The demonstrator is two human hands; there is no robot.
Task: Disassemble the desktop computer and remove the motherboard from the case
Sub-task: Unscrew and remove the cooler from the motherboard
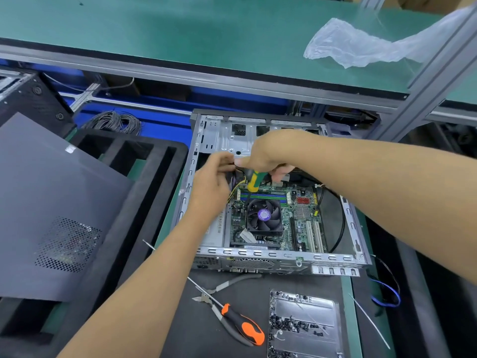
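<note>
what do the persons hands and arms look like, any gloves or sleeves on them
Both are bare. The left hand and right hand wear no gloves, and no rings, watch or wrist strap show on the parts in view. The left forearm and right forearm are uncovered as far as the frame edge, so no sleeve is visible. No markings or cables are attached to either arm.

Both hands worked inside an open desktop case (273,251) lying on a dark worktop (204,329). The right hand (265,153) gripped a green-and-yellow screwdriver (254,181) above the motherboard (299,218), while the left hand (214,179) pinched cables (236,187) at the board's far edge. An orange-handled screwdriver (242,325), pliers (219,293) and a tray of screws (304,326) lay in front of the case.
</note>
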